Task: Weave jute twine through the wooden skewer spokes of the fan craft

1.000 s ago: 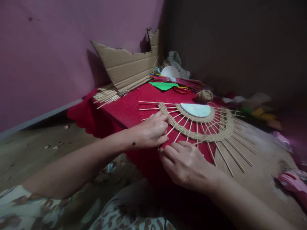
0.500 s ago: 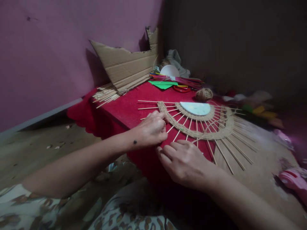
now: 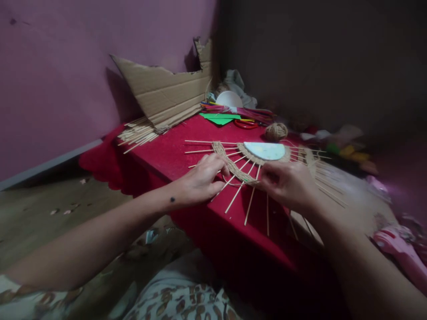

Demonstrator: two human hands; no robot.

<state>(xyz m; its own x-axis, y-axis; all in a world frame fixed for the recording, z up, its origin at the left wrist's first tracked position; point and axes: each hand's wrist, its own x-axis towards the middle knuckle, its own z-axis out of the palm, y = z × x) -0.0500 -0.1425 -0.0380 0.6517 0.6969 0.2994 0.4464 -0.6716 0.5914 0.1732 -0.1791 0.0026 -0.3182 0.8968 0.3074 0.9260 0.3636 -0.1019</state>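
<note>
My right hand (image 3: pixel 289 186) is now pinching the twine band (image 3: pixel 233 166) just beyond my left hand (image 3: pixel 202 180) — left pressing the sticks (image 3: pixel 237 192), weaving moving on.

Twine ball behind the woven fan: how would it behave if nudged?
The twine ball is round and sits loose on the red cloth, so it would probably roll. It looks light and soft, and could trail twine.

Both arms are stretched forward. The left hand (image 3: pixel 202 180) is laid palm down with fingers (image 3: pixel 218 166) curled. The right hand (image 3: pixel 288 186) is raised, fingers pinched together.
</note>
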